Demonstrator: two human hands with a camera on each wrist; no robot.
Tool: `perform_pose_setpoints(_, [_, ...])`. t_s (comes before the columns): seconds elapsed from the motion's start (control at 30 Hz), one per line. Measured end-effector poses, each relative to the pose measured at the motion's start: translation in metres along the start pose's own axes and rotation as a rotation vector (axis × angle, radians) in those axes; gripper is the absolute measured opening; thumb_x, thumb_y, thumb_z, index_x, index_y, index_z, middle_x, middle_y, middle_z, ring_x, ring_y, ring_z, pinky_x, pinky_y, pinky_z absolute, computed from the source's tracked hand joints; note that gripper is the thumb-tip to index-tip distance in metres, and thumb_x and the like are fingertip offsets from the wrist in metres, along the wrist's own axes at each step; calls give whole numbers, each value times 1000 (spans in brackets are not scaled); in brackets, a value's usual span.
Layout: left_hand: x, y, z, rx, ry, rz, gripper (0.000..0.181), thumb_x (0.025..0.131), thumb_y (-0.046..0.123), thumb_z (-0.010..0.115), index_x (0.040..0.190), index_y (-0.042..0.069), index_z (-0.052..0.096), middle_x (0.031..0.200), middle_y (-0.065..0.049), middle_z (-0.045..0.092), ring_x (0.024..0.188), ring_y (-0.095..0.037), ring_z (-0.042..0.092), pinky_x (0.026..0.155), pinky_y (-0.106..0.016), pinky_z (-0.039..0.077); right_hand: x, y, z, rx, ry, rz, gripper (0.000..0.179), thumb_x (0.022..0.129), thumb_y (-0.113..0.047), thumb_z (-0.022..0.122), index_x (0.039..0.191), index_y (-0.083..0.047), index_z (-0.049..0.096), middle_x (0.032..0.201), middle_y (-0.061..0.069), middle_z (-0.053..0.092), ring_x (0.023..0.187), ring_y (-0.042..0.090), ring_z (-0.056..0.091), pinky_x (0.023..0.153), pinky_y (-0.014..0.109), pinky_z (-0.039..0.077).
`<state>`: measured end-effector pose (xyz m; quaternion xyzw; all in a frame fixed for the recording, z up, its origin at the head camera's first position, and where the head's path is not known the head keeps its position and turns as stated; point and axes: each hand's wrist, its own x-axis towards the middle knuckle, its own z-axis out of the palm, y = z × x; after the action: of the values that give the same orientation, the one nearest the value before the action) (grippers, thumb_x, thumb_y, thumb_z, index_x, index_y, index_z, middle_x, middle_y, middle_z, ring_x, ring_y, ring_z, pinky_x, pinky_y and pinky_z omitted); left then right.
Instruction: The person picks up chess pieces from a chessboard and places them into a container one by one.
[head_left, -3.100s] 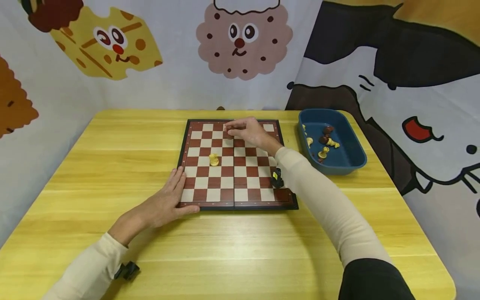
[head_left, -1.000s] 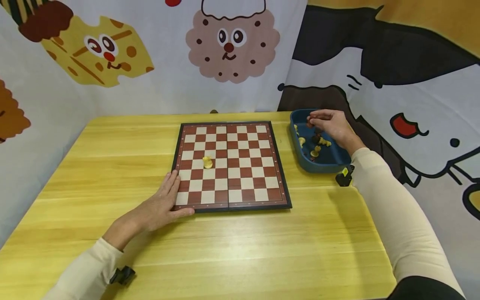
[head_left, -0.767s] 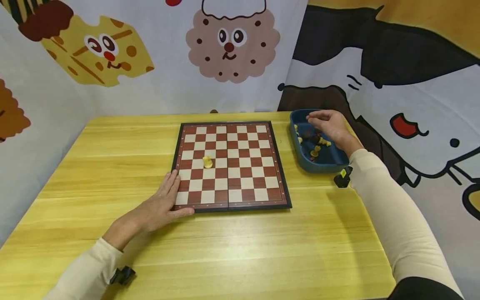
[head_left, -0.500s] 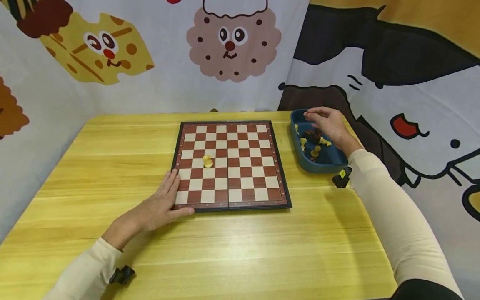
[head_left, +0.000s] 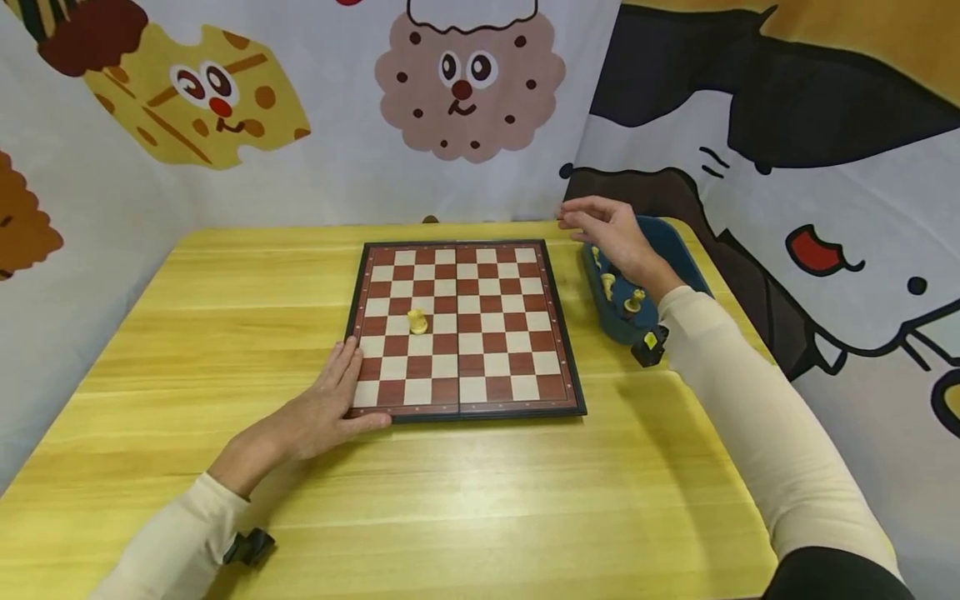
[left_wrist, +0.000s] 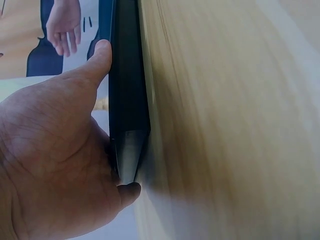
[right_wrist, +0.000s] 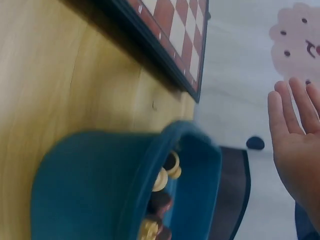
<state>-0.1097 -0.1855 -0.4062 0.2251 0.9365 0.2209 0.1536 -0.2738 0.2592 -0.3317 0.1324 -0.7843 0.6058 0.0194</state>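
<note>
A brown-and-white chessboard (head_left: 491,320) lies flat on the table, one pale yellow chess piece (head_left: 417,322) standing on its left half. My left hand (head_left: 318,417) rests against the board's near left corner, fingers straight along the left edge and thumb at the front edge. The left wrist view shows that hand (left_wrist: 60,135) touching the board's dark rim (left_wrist: 129,75). My right hand (head_left: 611,237) hangs above the left rim of a blue bin (head_left: 678,250), holding nothing. Its fingers look extended in the right wrist view, where the hand (right_wrist: 297,145) is apart from the bin.
Yellow and dark brown chess pieces, such as a yellow one (head_left: 634,301), lie in the bin, partly hidden by my right arm. The bin stands right of the board on the wooden table (head_left: 480,500). A cartoon-printed cloth (head_left: 330,192) hangs behind the table.
A brown chess piece went from the board's far side to the bin, where my right hand let it go. That hand has since moved left, empty. My left hand stays at the board's corner.
</note>
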Motion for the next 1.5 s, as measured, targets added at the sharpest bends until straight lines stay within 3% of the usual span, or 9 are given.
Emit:
perform_pose_setpoints(0.17, [0, -1, -1, 6, 10, 1, 113, 95, 69, 54, 160, -5, -3, 166, -19, -17, 152, -37, -12, 118, -61, 13, 5, -4, 18, 80, -61, -44, 33, 103, -15, 63, 133, -2, 66, 125, 15, 69, 113, 24, 65, 104, 44, 47])
perform_pose_setpoints(0.33, [0, -2, 1, 3, 8, 2, 113, 95, 68, 54, 160, -6, -2, 166, -19, -17, 152, -38, -12, 118, -60, 13, 4, -1, 40, 140, -143, -82, 29, 101, -7, 65, 124, 8, 69, 119, 15, 71, 111, 27, 67, 100, 40, 50])
perform_pose_setpoints(0.47, [0, -3, 1, 7, 4, 4, 113, 95, 68, 55, 159, -6, -2, 166, -19, -16, 152, -37, -12, 118, -60, 14, 2, 1, 62, 171, -219, -67, 31, 100, -4, 64, 126, 13, 65, 121, 17, 71, 110, 26, 68, 98, 38, 52])
perform_pose_setpoints(0.6, [0, -4, 1, 9, 6, 4, 113, 95, 68, 54, 159, -7, -1, 167, -19, -16, 152, -37, -12, 118, -59, 15, 1, 3, 86, 203, -288, -35, 34, 100, -4, 64, 128, 14, 62, 123, 20, 68, 115, 34, 65, 102, 46, 49])
perform_pose_setpoints(0.7, [0, -5, 1, 9, 2, 2, 113, 95, 69, 54, 159, -7, -1, 167, -18, -16, 152, -36, -12, 119, -59, 15, 0, 4, 103, 201, -344, -27, 34, 100, -4, 64, 129, 14, 62, 124, 21, 68, 117, 39, 63, 104, 53, 45])
perform_pose_setpoints(0.93, [0, -3, 0, 8, -2, 3, 113, 95, 68, 54, 159, -7, 0, 167, -20, -16, 152, -37, -12, 118, -59, 16, -1, 5, 127, 187, -407, -11, 31, 100, -6, 65, 127, 9, 66, 124, 20, 68, 119, 42, 60, 102, 57, 45])
perform_pose_setpoints(1.2, [-1, -1, -3, 1, -2, 3, 111, 96, 67, 54, 159, -8, 0, 166, -22, -14, 152, -38, -11, 118, -60, 15, 2, 7, 152, 109, -460, 30, 33, 97, -11, 71, 127, 3, 68, 124, 15, 70, 113, 25, 66, 99, 39, 51])
perform_pose_setpoints(1.5, [1, -3, -1, 22, 8, 5, 112, 96, 68, 53, 159, -8, 0, 166, -22, -14, 152, -39, -10, 118, -60, 14, 3, 12, 184, 11, -591, 56, 34, 96, -8, 73, 129, 0, 68, 123, 9, 71, 113, 20, 65, 96, 35, 52])
